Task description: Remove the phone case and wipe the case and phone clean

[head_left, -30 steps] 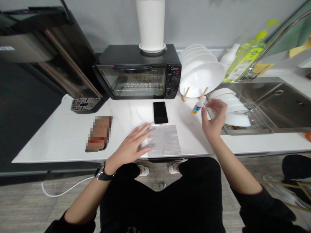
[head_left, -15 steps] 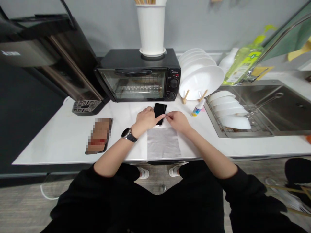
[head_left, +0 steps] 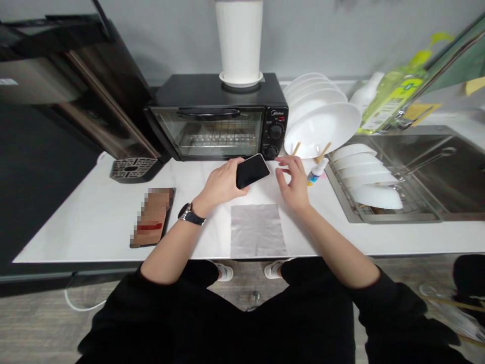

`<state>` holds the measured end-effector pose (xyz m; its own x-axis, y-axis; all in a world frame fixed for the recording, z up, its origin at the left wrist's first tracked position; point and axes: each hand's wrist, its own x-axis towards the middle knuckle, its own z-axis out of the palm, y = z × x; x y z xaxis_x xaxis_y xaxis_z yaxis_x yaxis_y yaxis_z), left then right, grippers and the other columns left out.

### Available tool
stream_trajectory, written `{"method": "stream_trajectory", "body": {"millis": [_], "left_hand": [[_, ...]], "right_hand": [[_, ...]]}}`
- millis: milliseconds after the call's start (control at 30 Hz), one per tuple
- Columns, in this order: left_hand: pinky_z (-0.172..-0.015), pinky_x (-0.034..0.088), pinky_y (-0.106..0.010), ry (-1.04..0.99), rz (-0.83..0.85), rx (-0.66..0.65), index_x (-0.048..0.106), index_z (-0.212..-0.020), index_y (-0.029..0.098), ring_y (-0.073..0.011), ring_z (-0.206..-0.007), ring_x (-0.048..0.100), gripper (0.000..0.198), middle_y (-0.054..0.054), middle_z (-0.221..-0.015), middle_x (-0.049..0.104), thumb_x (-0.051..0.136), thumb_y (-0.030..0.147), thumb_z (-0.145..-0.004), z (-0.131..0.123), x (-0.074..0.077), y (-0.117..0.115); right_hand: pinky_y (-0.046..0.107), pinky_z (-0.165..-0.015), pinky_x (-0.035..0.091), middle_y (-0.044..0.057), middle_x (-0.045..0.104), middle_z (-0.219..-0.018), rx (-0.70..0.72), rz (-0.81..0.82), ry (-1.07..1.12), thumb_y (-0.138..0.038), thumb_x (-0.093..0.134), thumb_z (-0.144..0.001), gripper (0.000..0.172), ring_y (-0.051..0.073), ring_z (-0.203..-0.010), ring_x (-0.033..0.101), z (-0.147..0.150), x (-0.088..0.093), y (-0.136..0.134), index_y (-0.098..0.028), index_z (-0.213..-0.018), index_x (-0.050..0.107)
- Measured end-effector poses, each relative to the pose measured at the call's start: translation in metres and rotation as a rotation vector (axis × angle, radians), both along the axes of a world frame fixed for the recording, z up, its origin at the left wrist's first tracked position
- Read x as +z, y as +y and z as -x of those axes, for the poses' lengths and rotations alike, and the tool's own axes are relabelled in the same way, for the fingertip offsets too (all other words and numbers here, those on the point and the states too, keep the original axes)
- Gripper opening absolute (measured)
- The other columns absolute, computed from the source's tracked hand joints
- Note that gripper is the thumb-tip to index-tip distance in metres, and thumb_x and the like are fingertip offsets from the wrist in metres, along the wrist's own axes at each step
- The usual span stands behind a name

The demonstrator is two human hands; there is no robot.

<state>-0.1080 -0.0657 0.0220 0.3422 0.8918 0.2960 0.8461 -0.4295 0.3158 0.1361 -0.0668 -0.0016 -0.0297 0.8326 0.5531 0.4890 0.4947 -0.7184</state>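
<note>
A smartphone [head_left: 253, 171] with a dark screen is tilted above the counter, gripped at its left end by my left hand [head_left: 226, 182]. That wrist wears a black-strapped watch [head_left: 191, 214]. My right hand [head_left: 295, 186] is just right of the phone, its fingers apart and curved, with nothing in them. Close beside it stands a small spray bottle [head_left: 316, 171] with a white top and a blue and yellow lower part. Below the phone, a grey cloth [head_left: 257, 230] lies flat near the counter's front edge.
Behind my hands is a black toaster oven [head_left: 212, 129] with a white pot [head_left: 240, 43] on top. White plates [head_left: 322, 129] stand in a rack to its right. Further right are bowls [head_left: 373, 174] by the sink [head_left: 435, 172]. A blurred-out flat object [head_left: 153, 217] lies left, near a drink dispenser [head_left: 132, 167].
The phone has been lifted from the counter and turned sideways in my left hand. My right hand has moved away from it to the right, and its fingers have spread.
</note>
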Motion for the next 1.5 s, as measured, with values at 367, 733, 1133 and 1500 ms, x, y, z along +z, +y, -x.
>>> {"method": "stream_trajectory", "body": {"millis": [367,733,1133,1500], "left_hand": [[-0.107,0.056,-0.049,0.074,-0.080,-0.146,0.055,-0.150,0.021,-0.0342,-0.124,0.071,0.076,-0.012,-0.134,0.072,0.076,0.062,-0.090,0.000,-0.006,0.005],[-0.102,0.060,-0.040,-0.044,-0.111,-0.177,0.061,-0.145,0.024,-0.0289,-0.122,0.075,0.079,-0.006,-0.136,0.077,0.082,0.063,-0.080,0.004,-0.009,0.005],[-0.106,0.059,-0.040,-0.058,-0.070,-0.178,0.061,-0.147,0.025,-0.0302,-0.123,0.076,0.083,-0.006,-0.141,0.076,0.086,0.060,-0.076,0.007,-0.011,0.006],[-0.108,0.060,-0.045,-0.140,-0.017,-0.229,0.062,-0.147,0.024,-0.0329,-0.125,0.076,0.088,-0.010,-0.141,0.076,0.089,0.058,-0.071,0.013,-0.006,0.008]], "right_hand": [[0.035,-0.101,0.065,0.002,0.084,-0.110,0.792,0.672,0.390,-0.048,0.088,-0.088,0.080,0.014,-0.094,0.076,-0.017,-0.014,0.022,-0.026,-0.157,0.055],[0.033,-0.097,0.069,-0.006,0.084,-0.101,0.850,0.740,0.469,-0.045,0.091,-0.086,0.085,0.010,-0.084,0.075,-0.019,-0.020,0.019,-0.031,-0.161,0.053],[0.028,-0.094,0.070,-0.008,0.083,-0.100,0.861,0.771,0.533,-0.045,0.093,-0.084,0.082,0.007,-0.081,0.074,-0.020,-0.019,0.012,-0.036,-0.158,0.057],[0.022,-0.092,0.068,-0.010,0.080,-0.083,0.960,0.771,0.592,-0.044,0.092,-0.086,0.081,0.004,-0.071,0.072,-0.020,-0.025,0.015,-0.035,-0.158,0.057]]}}
